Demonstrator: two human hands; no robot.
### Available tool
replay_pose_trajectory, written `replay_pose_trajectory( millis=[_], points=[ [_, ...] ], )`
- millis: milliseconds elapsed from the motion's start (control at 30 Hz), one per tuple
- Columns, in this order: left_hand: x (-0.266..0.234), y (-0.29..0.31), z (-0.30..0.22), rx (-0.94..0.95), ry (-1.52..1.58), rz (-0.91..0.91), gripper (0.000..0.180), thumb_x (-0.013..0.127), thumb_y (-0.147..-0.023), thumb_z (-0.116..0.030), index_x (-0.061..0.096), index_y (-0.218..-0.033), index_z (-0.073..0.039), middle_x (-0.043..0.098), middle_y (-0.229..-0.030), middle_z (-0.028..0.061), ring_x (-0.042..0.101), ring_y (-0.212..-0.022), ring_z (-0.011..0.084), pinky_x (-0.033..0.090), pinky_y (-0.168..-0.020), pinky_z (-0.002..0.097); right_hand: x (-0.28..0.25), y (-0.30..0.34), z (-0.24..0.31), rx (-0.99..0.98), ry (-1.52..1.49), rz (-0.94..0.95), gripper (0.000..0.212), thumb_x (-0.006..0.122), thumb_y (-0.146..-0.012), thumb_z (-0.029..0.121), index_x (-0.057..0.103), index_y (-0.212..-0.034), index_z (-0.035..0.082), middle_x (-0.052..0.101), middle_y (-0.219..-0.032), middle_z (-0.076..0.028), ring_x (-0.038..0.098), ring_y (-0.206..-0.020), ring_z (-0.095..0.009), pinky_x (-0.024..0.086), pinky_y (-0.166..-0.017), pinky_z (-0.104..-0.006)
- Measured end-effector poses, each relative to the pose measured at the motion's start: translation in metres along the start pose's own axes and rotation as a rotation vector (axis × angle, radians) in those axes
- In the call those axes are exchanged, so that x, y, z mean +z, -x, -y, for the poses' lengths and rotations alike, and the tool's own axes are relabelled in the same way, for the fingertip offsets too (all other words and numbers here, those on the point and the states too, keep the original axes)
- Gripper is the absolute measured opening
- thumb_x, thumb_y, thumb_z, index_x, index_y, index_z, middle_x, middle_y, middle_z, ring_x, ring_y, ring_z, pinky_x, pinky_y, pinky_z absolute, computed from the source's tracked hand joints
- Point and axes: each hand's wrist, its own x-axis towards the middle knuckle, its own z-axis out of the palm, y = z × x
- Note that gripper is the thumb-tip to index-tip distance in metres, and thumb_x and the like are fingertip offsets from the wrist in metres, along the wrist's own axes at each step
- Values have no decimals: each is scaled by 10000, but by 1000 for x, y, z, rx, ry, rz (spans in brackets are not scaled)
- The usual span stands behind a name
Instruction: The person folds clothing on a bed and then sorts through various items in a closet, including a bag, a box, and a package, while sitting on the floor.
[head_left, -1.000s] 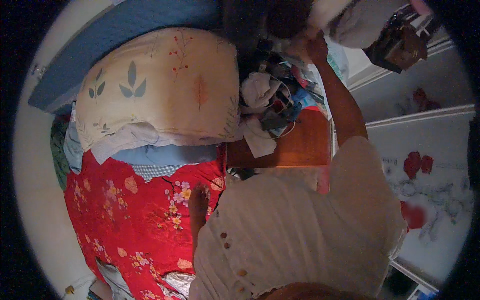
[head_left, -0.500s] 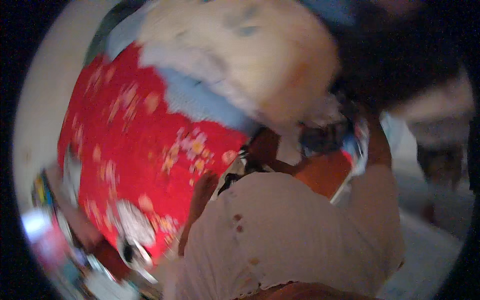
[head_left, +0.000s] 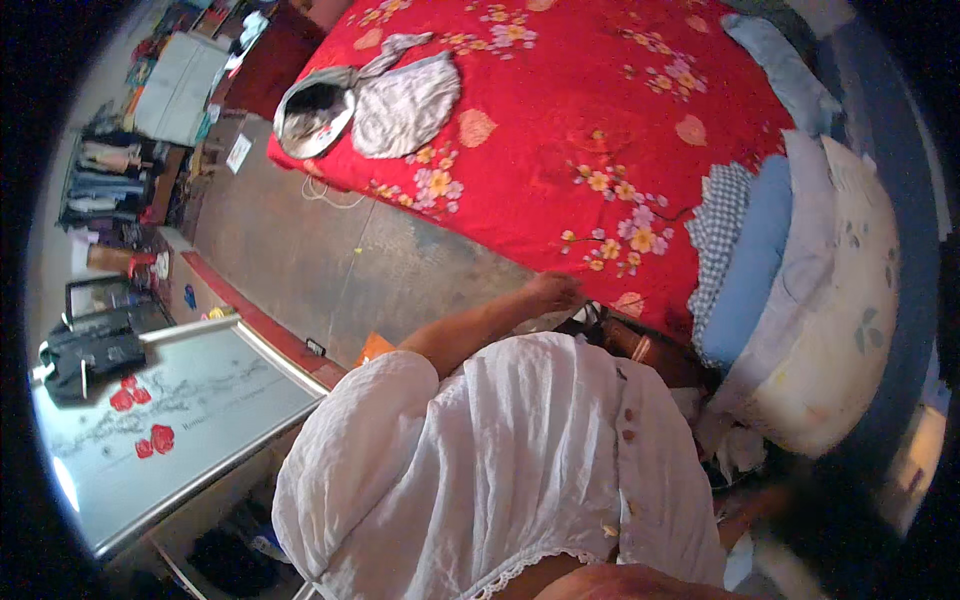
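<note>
My left hand (head_left: 553, 292) is at the near edge of the bed, its fingers curled; whatever they hold, if anything, is hidden. Just below it are a pale cloth-like item and dark straps, partly covered by my white shirt (head_left: 500, 440). A brown item (head_left: 635, 345) lies beside these. The bed carries a red flowered sheet (head_left: 590, 130). My right forearm (head_left: 755, 505) reaches out at the lower right, and its hand is lost in a dark blur. Close to that arm is a stack of folded bedding: a cream quilt (head_left: 850, 310), a blue piece (head_left: 750, 265) and a checked cloth (head_left: 718, 225).
A cap (head_left: 313, 115) and a crumpled grey cloth (head_left: 405, 105) lie on the bed's far-left corner. Grey floor (head_left: 290, 240) runs along the bed. A glass-topped piece with red roses (head_left: 190, 440) stands at the left. Clothes (head_left: 105, 180) hang further back.
My view has swung, so the bedding stack has shifted from the top to the right side. The glass-topped piece and more floor have come into view. My left hand stays by the bed edge.
</note>
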Motion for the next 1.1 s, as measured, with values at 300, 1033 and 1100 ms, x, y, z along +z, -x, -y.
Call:
replay_pose_trajectory(
  millis=[300,1033,1100],
  points=[
    [-170,181,-38,66,288,-480,148,535,-815,-225,522,-898,-103,593,-821,37,572,-721,143,457,-628,259,154,69,260,-535,-868,164,324,545,-699,33,518,-1012,-49,555,-908,-118,534,-649,-194,457,-614,-283],
    [-469,220,-187,273,267,-977,228,534,-819,-191,531,-990,-40,582,-785,19,544,-659,87,409,-547,223,235,465,1000,-711,-581,1401,724,648,-692,378,351,-1207,-35,513,-1090,-190,512,-989,-263,402,-847,-343],
    [-504,186,-239,204,-10,-1024,344,566,-792,-239,539,-1037,-1,598,-855,62,561,-718,129,431,-613,249,260,475,1024,-687,-505,1316,773,656,-670,408,340,-1211,-44,475,-1144,-211,471,-1054,-285,379,-876,-350]
  ],
)
